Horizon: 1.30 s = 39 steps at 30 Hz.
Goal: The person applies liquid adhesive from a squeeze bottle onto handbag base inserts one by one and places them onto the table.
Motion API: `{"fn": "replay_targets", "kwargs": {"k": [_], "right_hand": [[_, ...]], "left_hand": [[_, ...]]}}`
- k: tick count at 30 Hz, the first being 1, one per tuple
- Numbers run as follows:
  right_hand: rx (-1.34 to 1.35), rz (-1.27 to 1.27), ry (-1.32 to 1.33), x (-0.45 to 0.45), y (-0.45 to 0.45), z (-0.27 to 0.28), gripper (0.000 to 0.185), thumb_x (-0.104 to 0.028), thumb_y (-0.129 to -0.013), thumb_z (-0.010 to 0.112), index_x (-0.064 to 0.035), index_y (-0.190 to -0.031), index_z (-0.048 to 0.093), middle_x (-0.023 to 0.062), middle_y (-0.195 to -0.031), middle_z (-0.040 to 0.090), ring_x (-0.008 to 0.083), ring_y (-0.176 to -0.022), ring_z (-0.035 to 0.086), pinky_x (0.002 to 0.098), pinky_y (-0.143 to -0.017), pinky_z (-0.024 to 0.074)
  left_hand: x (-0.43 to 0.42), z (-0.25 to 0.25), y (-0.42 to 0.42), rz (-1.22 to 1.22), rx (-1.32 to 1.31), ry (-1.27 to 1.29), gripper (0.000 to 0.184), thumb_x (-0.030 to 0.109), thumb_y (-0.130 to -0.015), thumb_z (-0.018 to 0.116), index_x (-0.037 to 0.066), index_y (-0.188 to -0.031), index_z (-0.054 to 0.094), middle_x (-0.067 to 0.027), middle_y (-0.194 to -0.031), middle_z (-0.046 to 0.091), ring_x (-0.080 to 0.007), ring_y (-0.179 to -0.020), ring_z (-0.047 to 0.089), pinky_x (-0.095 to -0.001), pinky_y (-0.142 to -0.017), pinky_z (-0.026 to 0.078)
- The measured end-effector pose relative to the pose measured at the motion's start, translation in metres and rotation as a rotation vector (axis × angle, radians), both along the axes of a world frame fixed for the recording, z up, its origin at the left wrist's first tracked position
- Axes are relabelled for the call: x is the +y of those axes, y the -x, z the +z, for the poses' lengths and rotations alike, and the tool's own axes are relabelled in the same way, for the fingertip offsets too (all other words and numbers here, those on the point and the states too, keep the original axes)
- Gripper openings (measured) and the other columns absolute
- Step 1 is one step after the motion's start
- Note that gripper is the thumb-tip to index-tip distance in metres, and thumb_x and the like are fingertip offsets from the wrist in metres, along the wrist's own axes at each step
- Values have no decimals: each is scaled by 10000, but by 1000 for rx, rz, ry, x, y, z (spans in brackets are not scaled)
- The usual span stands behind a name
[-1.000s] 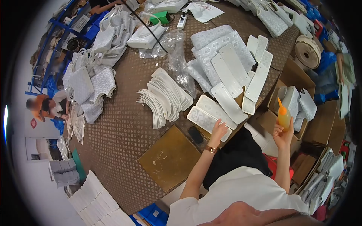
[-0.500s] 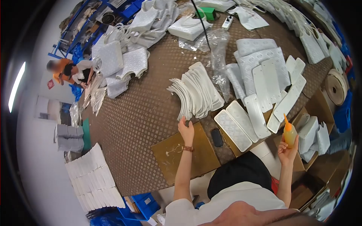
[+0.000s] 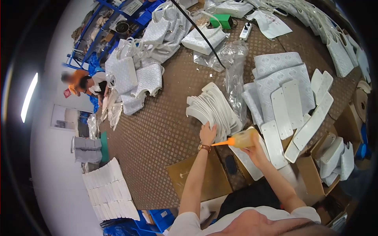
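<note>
While the translucent yellow orange-tipped bottle (image 3: 245, 138) is gripped in the right hand (image 3: 256, 152), stacked curved white strips (image 3: 216, 108), near-edge side of the brown patterned tabletop (image 3: 153, 151), are touched by the left hand (image 3: 207, 134), pinch unclear; bottle best aimed clear of it.

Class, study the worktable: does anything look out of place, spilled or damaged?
A crumpled clear plastic sheet lies loose beside the fanned white panels, and small white scraps litter the patterned tabletop, like uncleared waste. No spill or damage shows.
</note>
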State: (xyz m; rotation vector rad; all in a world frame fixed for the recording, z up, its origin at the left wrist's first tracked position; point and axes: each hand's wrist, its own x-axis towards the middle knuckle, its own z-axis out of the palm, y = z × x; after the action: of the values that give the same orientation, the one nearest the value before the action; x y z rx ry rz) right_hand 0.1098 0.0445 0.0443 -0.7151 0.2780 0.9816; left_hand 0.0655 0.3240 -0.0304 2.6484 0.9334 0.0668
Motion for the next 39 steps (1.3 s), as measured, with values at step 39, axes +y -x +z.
{"fn": "replay_targets", "kwargs": {"k": [39], "right_hand": [[-68, 270, -3, 134, -28, -53, 847, -843, -743, 304, -247, -1330, 436, 78, -1229, 554, 247, -1145, 476, 564, -1013, 255]], "left_hand": [[44, -8, 79, 172, -124, 944, 629, 428, -862, 628, -91, -1174, 461, -185, -1144, 571, -222, -1033, 540, -333, -891, 427]]}}
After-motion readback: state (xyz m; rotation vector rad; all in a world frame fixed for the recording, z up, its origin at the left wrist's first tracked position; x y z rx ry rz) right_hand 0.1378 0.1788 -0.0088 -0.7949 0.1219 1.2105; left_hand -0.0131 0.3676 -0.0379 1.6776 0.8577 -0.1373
